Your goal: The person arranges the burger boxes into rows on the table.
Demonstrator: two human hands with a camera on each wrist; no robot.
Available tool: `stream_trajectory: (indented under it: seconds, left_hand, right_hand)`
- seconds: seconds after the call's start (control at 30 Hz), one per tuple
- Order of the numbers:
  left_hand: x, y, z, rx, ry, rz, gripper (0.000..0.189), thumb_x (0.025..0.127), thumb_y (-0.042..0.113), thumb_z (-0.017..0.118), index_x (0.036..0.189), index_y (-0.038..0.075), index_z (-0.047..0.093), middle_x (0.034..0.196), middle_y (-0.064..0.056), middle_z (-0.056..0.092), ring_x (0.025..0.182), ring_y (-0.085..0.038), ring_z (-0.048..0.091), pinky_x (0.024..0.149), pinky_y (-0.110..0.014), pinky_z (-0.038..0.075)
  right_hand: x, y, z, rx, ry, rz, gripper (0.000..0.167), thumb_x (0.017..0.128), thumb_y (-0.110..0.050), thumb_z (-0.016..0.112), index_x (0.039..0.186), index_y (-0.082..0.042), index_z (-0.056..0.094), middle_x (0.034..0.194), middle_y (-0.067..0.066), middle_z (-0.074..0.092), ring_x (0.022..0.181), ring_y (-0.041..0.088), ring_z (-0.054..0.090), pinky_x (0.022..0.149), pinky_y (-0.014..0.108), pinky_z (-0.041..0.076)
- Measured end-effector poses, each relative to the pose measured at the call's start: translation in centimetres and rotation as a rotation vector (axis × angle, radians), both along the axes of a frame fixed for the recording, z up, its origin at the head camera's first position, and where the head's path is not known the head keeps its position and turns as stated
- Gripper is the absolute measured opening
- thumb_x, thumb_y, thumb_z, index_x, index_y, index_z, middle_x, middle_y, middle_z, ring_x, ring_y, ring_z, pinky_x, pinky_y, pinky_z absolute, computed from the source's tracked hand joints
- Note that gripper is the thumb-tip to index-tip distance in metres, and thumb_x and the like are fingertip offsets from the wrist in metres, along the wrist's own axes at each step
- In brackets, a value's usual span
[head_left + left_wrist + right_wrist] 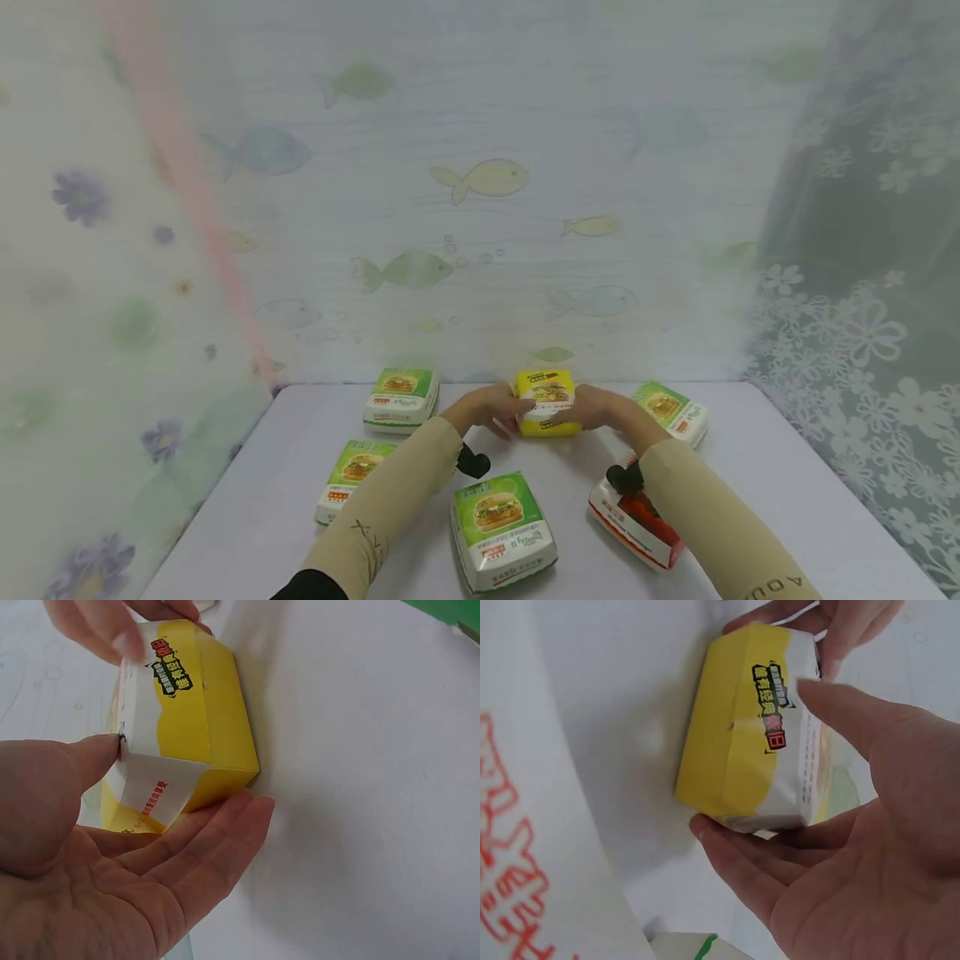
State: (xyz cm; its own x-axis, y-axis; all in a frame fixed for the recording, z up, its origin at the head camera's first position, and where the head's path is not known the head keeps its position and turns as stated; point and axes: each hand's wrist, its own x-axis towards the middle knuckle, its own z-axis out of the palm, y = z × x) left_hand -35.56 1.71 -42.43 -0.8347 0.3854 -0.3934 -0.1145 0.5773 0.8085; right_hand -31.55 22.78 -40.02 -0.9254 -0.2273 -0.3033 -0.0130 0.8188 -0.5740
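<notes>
A yellow and white burger box (547, 390) stands near the back edge of the table, between both hands. My left hand (491, 407) grips its left end. In the left wrist view, the thumb of the left hand (97, 877) lies on the upper edge of the box (199, 712) and the fingers reach along its lower side. My right hand (603, 407) grips the opposite end. In the right wrist view, the thumb of the right hand (862, 847) is over the top of the box (739, 742), with fingers under its near end.
Green and white burger packs lie at the back left (402, 396), left (358, 467), front middle (501, 521) and right (670, 410). A red and white pack (637, 525) lies below the right forearm. Patterned curtains (480, 208) hang behind the white table (247, 517).
</notes>
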Motion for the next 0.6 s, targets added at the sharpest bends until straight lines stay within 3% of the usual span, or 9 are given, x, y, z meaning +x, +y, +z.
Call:
stream_trajectory:
  seconds: [0.1,0.2,0.37,0.6]
  left_hand:
    - [-0.1,-0.1,-0.2,0.0,0.002,-0.007,0.037,0.104,0.033,0.062,0.116,-0.002,0.059,0.101,-0.017,0.064,0.093,-0.03,0.065,0.08,-0.042,0.062]
    - [-0.1,-0.1,-0.2,-0.008,0.011,-0.013,0.039,0.104,0.032,0.061,0.118,-0.004,0.059,0.101,-0.016,0.064,0.09,-0.027,0.064,0.083,-0.041,0.061]
    - [-0.2,-0.1,-0.1,-0.007,0.011,-0.023,0.042,0.105,0.03,0.06,0.125,-0.007,0.056,0.104,-0.012,0.064,0.088,-0.022,0.063,0.089,-0.039,0.058]
    - [-0.5,-0.1,-0.3,0.019,-0.007,-0.011,0.053,0.105,0.031,0.06,0.136,-0.01,0.049,0.114,-0.014,0.061,0.094,-0.021,0.063,0.09,-0.039,0.058]
  right_hand:
    - [-0.1,-0.3,-0.4,0.027,0.015,0.009,0.053,0.086,-0.024,0.081,0.123,0.005,0.057,0.103,0.012,0.062,0.088,0.024,0.06,0.085,0.041,0.055]
    - [-0.4,-0.7,-0.9,0.066,0.02,-0.044,0.058,0.08,-0.021,0.084,0.123,0.005,0.055,0.103,0.012,0.062,0.088,0.025,0.061,0.087,0.042,0.055]
    - [-0.6,-1.2,-1.3,0.106,0.034,-0.122,0.06,0.081,-0.02,0.085,0.123,0.008,0.052,0.1,0.014,0.06,0.086,0.026,0.062,0.086,0.042,0.056]
    - [-0.4,-1.7,-1.0,0.112,0.046,-0.136,0.052,0.083,-0.014,0.082,0.119,0.009,0.052,0.099,0.015,0.057,0.085,0.025,0.061,0.081,0.038,0.059]
